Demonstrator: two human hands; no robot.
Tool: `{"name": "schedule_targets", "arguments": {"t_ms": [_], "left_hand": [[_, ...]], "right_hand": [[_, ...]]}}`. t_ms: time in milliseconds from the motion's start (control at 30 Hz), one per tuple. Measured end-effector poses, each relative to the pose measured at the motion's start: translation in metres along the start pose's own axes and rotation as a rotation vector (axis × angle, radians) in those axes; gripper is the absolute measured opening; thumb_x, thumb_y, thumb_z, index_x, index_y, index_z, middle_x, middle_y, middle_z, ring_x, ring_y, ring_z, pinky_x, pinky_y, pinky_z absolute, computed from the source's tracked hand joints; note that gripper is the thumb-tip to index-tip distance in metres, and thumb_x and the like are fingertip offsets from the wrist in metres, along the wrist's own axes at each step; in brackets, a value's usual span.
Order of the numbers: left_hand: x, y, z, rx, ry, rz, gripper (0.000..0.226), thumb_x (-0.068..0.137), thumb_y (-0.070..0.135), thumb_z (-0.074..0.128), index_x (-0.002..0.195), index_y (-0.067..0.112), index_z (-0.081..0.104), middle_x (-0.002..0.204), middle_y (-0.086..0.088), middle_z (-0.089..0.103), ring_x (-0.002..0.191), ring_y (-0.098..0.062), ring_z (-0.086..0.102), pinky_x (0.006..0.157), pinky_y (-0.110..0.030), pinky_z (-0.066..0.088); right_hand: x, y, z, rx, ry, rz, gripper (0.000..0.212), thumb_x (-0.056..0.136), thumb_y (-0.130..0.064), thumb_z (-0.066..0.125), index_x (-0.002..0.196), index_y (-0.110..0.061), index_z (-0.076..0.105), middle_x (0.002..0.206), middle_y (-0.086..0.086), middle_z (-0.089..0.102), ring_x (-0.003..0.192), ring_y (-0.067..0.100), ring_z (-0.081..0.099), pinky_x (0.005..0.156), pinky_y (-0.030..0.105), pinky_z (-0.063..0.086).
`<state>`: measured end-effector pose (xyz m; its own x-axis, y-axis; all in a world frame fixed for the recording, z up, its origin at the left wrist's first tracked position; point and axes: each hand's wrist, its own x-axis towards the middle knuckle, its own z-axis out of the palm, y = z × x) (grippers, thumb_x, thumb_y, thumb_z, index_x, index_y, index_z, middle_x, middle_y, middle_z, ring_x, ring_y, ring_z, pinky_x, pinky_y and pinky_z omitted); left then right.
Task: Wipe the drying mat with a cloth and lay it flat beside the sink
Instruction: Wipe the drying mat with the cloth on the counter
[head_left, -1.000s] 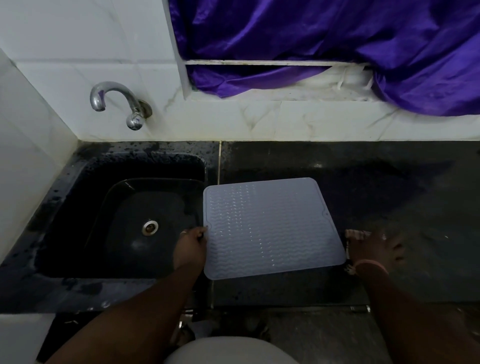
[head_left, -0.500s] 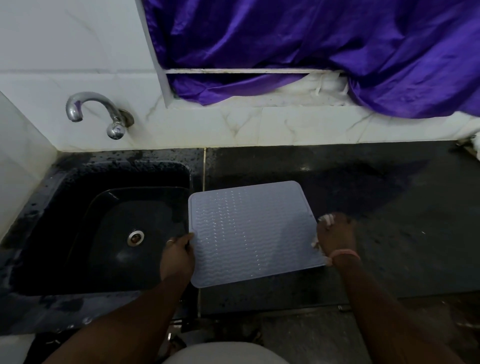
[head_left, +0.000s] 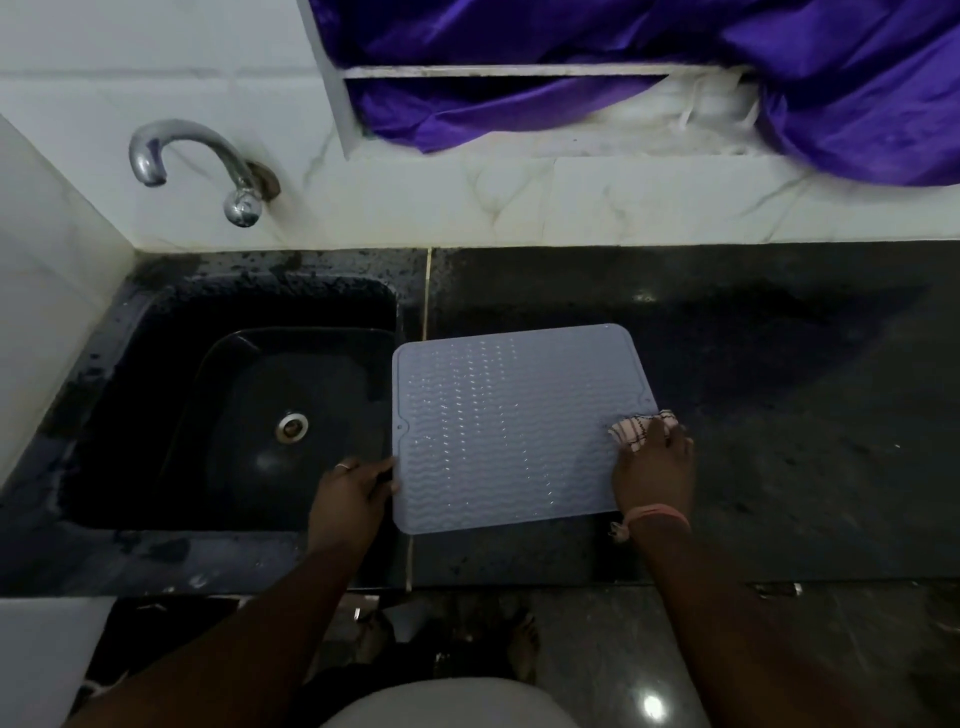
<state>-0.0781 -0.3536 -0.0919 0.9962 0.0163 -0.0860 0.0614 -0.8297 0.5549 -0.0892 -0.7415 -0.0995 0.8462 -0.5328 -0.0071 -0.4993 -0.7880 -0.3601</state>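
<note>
The drying mat looks light, floppy and probably grippy, so its edges are the best hold. It is pale blue-grey with wavy ribs, lying flat on the dark worktop, at 3 o'clock from the sink. The left hand grips its 9 o'clock edge; the right hand presses a bunched cloth (pinkish, checked) at 3 o'clock, fingers curled over it.

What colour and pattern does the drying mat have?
The drying mat is pale grey-blue, with rows of raised wavy ridges. It shows in the head view, the only one.
</note>
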Motion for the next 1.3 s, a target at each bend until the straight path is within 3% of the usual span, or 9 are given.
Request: {"name": "schedule_targets", "arguments": {"t_ms": [167,367,500,633,767,900,1067,1200,1300], "left_hand": [[-0.009,-0.006,-0.009,-0.185,-0.103,-0.175,0.059,0.079,0.036,0.081,0.134,0.026,0.061,0.123,-0.001,0.066,0.114,-0.019,0.062,0.096,-0.035,0.049],[-0.001,-0.006,-0.019,-0.286,-0.196,-0.347,0.046,0.07,0.049,0.085,0.106,0.023,0.072,0.108,-0.001,0.073,0.096,-0.016,0.066,0.085,-0.032,0.052],[0.0,-0.018,-0.019,-0.237,-0.25,-0.355,0.058,0.061,0.074,0.074,0.095,0.027,0.074,0.1,0.004,0.074,0.096,-0.018,0.068,0.086,-0.038,0.055],[-0.007,-0.019,-0.023,-0.06,-0.192,-0.252,0.042,0.077,0.064,0.066,0.09,0.025,0.074,0.094,-0.005,0.075,0.09,-0.027,0.07,0.077,-0.033,0.054],[-0.024,-0.036,-0.03,-0.073,-0.055,-0.108,0.007,0.08,0.03,0.062,0.087,0.031,0.062,0.091,-0.003,0.069,0.089,-0.029,0.065,0.08,-0.04,0.053],[-0.034,-0.045,-0.03,-0.124,-0.12,0.176,0.025,0.081,0.027,0.068,0.105,0.033,0.071,0.103,0.004,0.067,0.095,-0.018,0.061,0.087,-0.035,0.051],[-0.025,-0.031,-0.025,0.122,-0.186,0.359,0.037,0.09,0.035,0.063,0.126,0.037,0.065,0.117,0.006,0.059,0.103,-0.019,0.05,0.087,-0.029,0.041],[-0.026,-0.032,-0.023,0.327,-0.2,0.415,0.045,0.09,0.042,0.06,0.134,0.039,0.056,0.132,0.001,0.052,0.112,-0.024,0.046,0.09,-0.038,0.043],[-0.027,-0.036,-0.018,0.354,-0.209,0.405,0.048,0.084,0.039,0.067,0.131,0.041,0.058,0.142,-0.005,0.051,0.116,-0.032,0.047,0.09,-0.044,0.048]], "right_hand": [[0.001,-0.011,-0.005,0.043,0.036,0.077,0.05,0.091,-0.015,0.05,0.14,-0.007,0.05,0.148,0.017,0.049,0.133,0.036,0.049,0.106,0.05,0.046],[-0.06,-0.096,0.012,-0.076,0.017,0.035,0.04,0.099,-0.019,0.047,0.137,-0.008,0.05,0.118,0.014,0.066,0.101,0.031,0.066,0.086,0.043,0.057],[-0.121,-0.168,0.032,-0.035,-0.04,-0.072,0.046,0.096,-0.013,0.049,0.142,-0.009,0.051,0.13,0.015,0.063,0.103,0.031,0.068,0.085,0.041,0.056],[-0.165,-0.242,0.04,0.071,-0.196,-0.186,0.037,0.096,-0.019,0.053,0.133,-0.018,0.057,0.12,0.004,0.068,0.102,0.023,0.068,0.088,0.033,0.053],[-0.142,-0.261,0.017,0.639,-0.33,0.024,0.014,0.094,-0.02,0.063,0.105,-0.019,0.071,0.091,-0.002,0.071,0.084,0.015,0.067,0.071,0.026,0.051],[-0.103,-0.206,-0.027,0.879,-0.212,0.176,0.01,0.092,-0.024,0.07,0.098,-0.015,0.071,0.081,0.005,0.074,0.067,0.018,0.07,0.057,0.03,0.056],[-0.058,-0.129,-0.024,0.247,-0.037,0.243,0.028,0.092,-0.029,0.062,0.115,-0.015,0.063,0.11,0.015,0.07,0.104,0.038,0.065,0.095,0.047,0.051],[-0.068,-0.144,0.0,-0.002,-0.092,0.112,0.025,0.094,-0.024,0.059,0.118,-0.017,0.056,0.116,0.012,0.062,0.106,0.031,0.063,0.093,0.052,0.051],[-0.105,-0.185,0.015,0.025,-0.019,0.013,0.019,0.096,-0.02,0.056,0.114,-0.018,0.061,0.109,0.006,0.066,0.099,0.025,0.065,0.091,0.042,0.053]]}}
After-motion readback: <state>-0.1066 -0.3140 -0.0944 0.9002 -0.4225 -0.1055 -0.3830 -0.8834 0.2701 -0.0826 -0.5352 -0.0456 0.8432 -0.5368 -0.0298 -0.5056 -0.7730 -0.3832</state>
